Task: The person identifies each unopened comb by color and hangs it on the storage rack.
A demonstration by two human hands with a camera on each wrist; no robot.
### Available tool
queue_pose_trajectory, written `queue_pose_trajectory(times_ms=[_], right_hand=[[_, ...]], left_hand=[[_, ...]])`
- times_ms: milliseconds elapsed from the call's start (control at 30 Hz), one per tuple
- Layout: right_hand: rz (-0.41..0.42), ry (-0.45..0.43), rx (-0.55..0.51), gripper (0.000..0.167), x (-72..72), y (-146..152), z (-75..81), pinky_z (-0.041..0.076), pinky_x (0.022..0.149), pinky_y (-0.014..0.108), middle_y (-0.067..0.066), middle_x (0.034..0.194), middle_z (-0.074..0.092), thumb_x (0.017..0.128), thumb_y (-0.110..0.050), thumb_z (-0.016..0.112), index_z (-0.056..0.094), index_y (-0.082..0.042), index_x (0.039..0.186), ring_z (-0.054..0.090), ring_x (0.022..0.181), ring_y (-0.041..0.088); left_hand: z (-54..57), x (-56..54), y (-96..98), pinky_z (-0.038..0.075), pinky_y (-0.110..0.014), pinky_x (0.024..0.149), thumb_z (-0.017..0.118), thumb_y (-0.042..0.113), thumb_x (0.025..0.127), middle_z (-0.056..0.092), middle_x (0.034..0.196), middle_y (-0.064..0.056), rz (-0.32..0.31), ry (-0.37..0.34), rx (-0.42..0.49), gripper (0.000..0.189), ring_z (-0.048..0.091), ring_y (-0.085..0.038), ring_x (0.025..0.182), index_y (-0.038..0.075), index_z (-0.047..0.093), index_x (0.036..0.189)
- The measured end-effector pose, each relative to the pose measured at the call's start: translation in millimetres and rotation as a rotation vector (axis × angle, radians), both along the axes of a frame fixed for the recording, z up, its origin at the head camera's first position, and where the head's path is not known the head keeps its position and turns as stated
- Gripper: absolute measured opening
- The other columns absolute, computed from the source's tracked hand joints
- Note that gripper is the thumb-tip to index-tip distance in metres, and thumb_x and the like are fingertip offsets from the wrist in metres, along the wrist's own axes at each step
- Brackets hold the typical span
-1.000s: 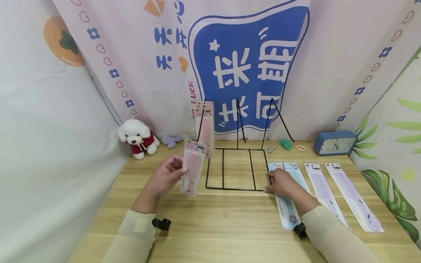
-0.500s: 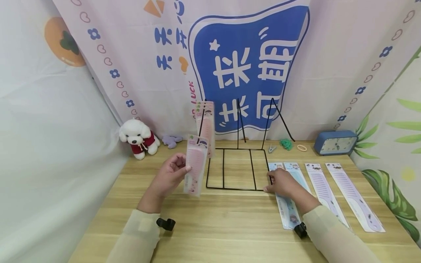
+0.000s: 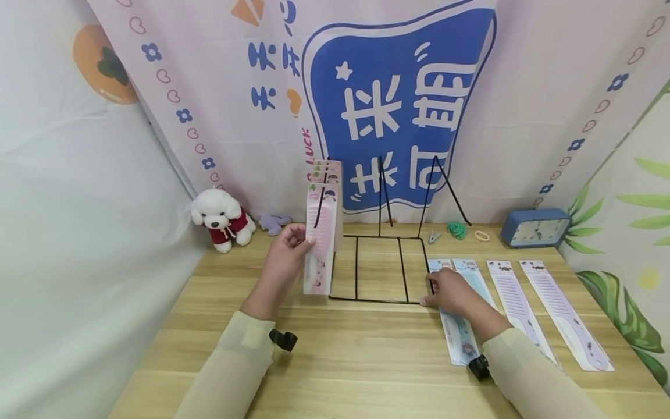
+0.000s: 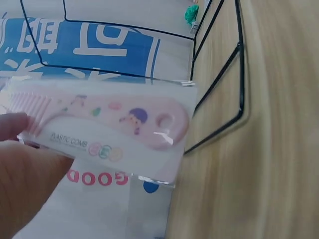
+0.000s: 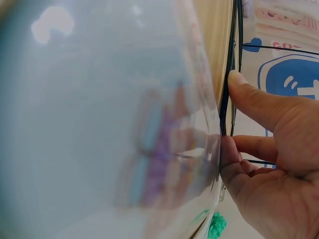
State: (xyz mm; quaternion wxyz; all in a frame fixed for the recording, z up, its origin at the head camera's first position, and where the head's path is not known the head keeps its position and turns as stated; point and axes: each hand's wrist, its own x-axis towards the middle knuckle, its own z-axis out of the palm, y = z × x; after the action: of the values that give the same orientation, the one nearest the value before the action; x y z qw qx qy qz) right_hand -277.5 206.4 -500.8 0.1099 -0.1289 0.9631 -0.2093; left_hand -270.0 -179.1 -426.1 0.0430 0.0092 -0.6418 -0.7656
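Observation:
My left hand (image 3: 287,251) pinches a pink plastic comb (image 3: 320,244) in a clear package by its left edge. The package hangs upright at the left prong of a black wire display rack (image 3: 377,300), and the prong's tip shows in front of its card. More packaged pink combs (image 3: 335,174) hang behind it on that prong. In the left wrist view the comb's handle (image 4: 144,122) points right, with printed lettering below it. My right hand (image 3: 449,291) grips the front right corner of the rack's base, thumb and fingers on the wire in the right wrist view.
Packaged blue combs (image 3: 460,340) lie under and beside my right hand, with two packaged purple combs (image 3: 515,302) further right. Behind stand a white toy dog (image 3: 216,212) and a blue clock (image 3: 536,227). A green scrunchie (image 3: 456,230) lies right of the rack.
My left hand has moved up, forward and to the right with the pink comb, bringing its package from in front of the left prong onto it. The right hand stays at the rack's corner.

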Motion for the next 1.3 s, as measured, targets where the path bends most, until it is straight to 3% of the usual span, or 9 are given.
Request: queue_pose_trajectory(times_ms=[233, 533, 767, 967, 1067, 1200, 1300], right_hand=[[0.002, -0.005, -0.009, 0.068, -0.7, 0.6, 1.7, 0.049, 0.078, 0.043, 0.012, 0.103, 0.062, 0.094, -0.028, 0.089, 0.063, 0.009, 0.145, 0.054, 0.09, 0.025], [0.001, -0.012, -0.017, 0.069, -0.4, -2.1, -0.7, 0.05, 0.079, 0.043, 0.012, 0.103, 0.062, 0.093, -0.029, 0.09, 0.063, 0.008, 0.146, 0.054, 0.09, 0.024], [0.008, 0.004, 0.001, 0.066, -0.8, 0.0, -0.4, 0.049, 0.078, 0.043, 0.011, 0.1, 0.062, 0.093, -0.028, 0.089, 0.065, 0.007, 0.144, 0.054, 0.089, 0.024], [0.011, -0.005, 0.007, 0.069, -1.5, 0.8, -0.3, 0.05, 0.079, 0.043, 0.011, 0.101, 0.062, 0.094, -0.029, 0.089, 0.063, 0.008, 0.146, 0.055, 0.089, 0.024], [0.016, 0.0, 0.015, 0.07, -2.0, 1.4, -1.2, 0.053, 0.081, 0.045, 0.013, 0.105, 0.065, 0.094, -0.028, 0.089, 0.062, 0.009, 0.147, 0.057, 0.091, 0.024], [0.026, 0.021, 0.02, 0.068, -3.3, 2.2, -2.2, 0.055, 0.083, 0.047, 0.014, 0.107, 0.068, 0.093, -0.027, 0.09, 0.063, 0.009, 0.145, 0.059, 0.092, 0.024], [0.028, 0.022, 0.013, 0.068, -3.9, 2.6, -2.2, 0.054, 0.081, 0.046, 0.013, 0.105, 0.067, 0.093, -0.026, 0.09, 0.063, 0.01, 0.144, 0.058, 0.09, 0.024]], left_hand=[[9.5, -21.4, 11.2, 0.054, -0.018, 0.078, 0.063, -0.01, 0.104, 0.063, 0.112, -0.004, 0.045, -0.045, 0.0, 0.025, 0.06, -0.016, 0.099, 0.006, 0.059, 0.122], [6.1, -35.4, 10.4, 0.051, -0.017, 0.073, 0.061, -0.01, 0.105, 0.063, 0.111, -0.003, 0.077, -0.038, 0.029, 0.023, 0.059, -0.013, 0.096, 0.009, 0.059, 0.116], [-3.6, -49.3, 12.8, 0.052, -0.016, 0.073, 0.065, -0.01, 0.103, 0.063, 0.104, 0.0, 0.079, 0.013, 0.058, 0.022, 0.06, -0.009, 0.092, 0.01, 0.061, 0.11], [-19.0, -62.0, 8.9, 0.04, -0.017, 0.063, 0.07, -0.004, 0.103, 0.06, 0.09, 0.006, 0.072, 0.032, 0.07, 0.018, 0.052, -0.007, 0.078, 0.011, 0.062, 0.101], [-22.5, -64.4, 8.3, 0.045, -0.021, 0.068, 0.072, 0.003, 0.105, 0.062, 0.092, 0.005, 0.075, 0.013, 0.014, 0.013, 0.055, -0.008, 0.082, 0.011, 0.063, 0.102], [-25.2, -66.7, 9.0, 0.055, -0.03, 0.085, 0.074, 0.012, 0.105, 0.067, 0.099, 0.004, 0.075, -0.012, -0.064, 0.01, 0.062, -0.011, 0.094, 0.009, 0.065, 0.107], [-28.2, -68.6, 9.9, 0.057, -0.036, 0.097, 0.074, 0.013, 0.105, 0.068, 0.103, 0.003, 0.069, -0.02, -0.071, 0.012, 0.064, -0.013, 0.102, 0.007, 0.065, 0.11]])
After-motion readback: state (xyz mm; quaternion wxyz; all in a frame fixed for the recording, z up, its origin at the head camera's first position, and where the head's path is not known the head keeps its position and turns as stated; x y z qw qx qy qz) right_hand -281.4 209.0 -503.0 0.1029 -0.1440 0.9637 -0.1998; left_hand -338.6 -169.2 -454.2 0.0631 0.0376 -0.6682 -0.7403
